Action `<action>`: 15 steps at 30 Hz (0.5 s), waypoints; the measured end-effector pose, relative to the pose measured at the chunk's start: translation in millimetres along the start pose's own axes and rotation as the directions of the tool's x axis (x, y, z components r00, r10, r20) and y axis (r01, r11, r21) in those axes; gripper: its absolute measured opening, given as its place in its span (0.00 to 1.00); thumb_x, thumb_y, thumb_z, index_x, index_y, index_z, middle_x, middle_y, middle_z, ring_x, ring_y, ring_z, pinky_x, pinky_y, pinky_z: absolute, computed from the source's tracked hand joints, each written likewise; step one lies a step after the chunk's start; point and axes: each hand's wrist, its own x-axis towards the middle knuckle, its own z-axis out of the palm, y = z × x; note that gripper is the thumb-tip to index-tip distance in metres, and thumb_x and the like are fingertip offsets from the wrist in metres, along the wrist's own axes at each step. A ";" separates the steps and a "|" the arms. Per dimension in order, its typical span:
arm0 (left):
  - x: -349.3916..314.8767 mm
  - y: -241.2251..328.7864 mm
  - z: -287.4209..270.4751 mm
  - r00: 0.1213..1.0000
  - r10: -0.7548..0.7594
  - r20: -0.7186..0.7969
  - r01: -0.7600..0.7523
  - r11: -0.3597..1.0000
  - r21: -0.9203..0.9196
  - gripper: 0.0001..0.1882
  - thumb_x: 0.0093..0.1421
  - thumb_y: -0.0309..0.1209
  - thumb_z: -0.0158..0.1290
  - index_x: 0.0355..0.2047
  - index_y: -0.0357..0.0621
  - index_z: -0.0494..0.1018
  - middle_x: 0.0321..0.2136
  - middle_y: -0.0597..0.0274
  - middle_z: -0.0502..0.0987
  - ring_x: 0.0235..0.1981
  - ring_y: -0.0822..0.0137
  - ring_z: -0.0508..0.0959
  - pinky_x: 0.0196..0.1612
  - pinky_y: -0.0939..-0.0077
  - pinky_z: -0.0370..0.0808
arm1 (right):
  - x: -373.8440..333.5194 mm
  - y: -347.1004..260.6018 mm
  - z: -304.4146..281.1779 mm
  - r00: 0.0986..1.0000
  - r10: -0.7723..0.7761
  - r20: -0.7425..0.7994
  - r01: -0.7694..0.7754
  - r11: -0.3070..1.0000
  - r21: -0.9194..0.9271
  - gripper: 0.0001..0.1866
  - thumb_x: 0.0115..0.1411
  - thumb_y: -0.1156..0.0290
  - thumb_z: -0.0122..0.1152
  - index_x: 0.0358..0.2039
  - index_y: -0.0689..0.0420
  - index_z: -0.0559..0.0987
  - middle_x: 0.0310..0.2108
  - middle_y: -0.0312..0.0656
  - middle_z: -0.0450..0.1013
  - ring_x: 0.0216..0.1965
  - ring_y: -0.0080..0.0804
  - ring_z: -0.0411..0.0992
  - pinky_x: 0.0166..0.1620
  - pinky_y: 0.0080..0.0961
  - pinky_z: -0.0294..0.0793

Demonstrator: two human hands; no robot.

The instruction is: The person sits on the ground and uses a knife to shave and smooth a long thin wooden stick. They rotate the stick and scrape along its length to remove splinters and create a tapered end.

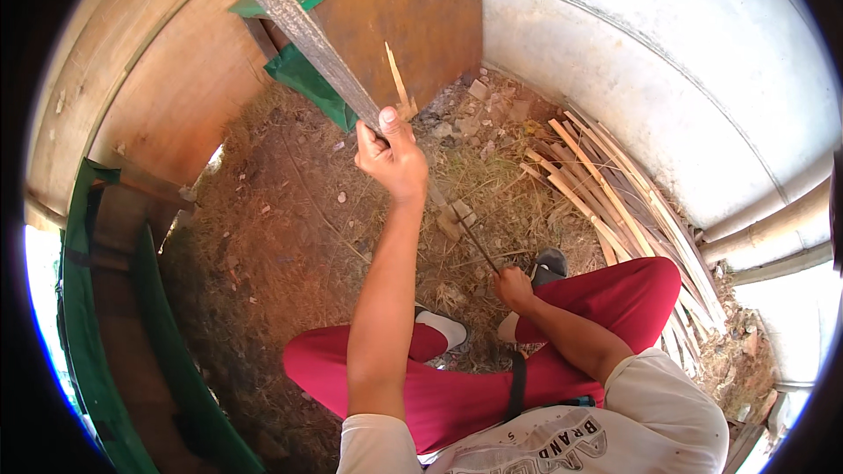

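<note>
My left hand (392,158) is raised in front of me, its fingers wrapped round the lower end of a long, weathered grey wooden slat (307,35). The slat slants up to the far left and runs out of the picture. Lower and to the right, my right hand (515,288) grips a long, thin dark tool (474,241) that points away from me, toward my left wrist. Its far end looks paler and blurred, so its exact kind is unclear. Beneath that end, a chunk of wood (450,226) lies on the ground.
Split wooden strips (606,184) are piled at the right, by the pale curved wall (667,53). A brown wooden box (404,17) with a green cover stands ahead, a pointed splinter of wood (396,75) before it. Green-edged boards (97,298) stand at the left. Dry straw litters the dirt floor (290,211).
</note>
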 end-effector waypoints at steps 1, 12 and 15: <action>-0.5 -0.5 2.5 1.000 -0.005 0.005 0.005 1.000 -0.014 0.19 0.70 0.39 0.52 0.25 0.42 0.63 0.14 0.70 0.67 0.14 0.81 0.63 0.17 0.81 0.58 | 0.6 -2.0 -1.9 0.999 0.027 0.036 -0.027 1.000 0.000 0.20 0.64 0.60 0.55 0.32 0.68 0.81 0.31 0.62 0.77 0.37 0.63 0.77 0.43 0.52 0.77; 51.8 44.8 -1.8 0.978 -0.167 0.127 0.178 0.981 -0.080 0.17 0.72 0.38 0.47 0.27 0.43 0.64 0.14 0.66 0.67 0.12 0.79 0.63 0.13 0.82 0.57 | 5.5 7.2 4.4 1.000 -0.010 0.030 0.008 0.999 0.041 0.21 0.69 0.61 0.53 0.29 0.68 0.82 0.17 0.53 0.72 0.18 0.47 0.72 0.28 0.45 0.75; 75.2 62.2 -1.5 0.980 -0.166 0.111 0.178 0.978 -0.113 0.17 0.72 0.38 0.46 0.26 0.43 0.63 0.13 0.66 0.67 0.12 0.78 0.63 0.13 0.82 0.58 | 6.6 11.9 2.2 0.999 0.009 0.037 -0.011 0.999 0.041 0.22 0.68 0.61 0.53 0.28 0.68 0.82 0.16 0.52 0.71 0.17 0.46 0.71 0.27 0.45 0.74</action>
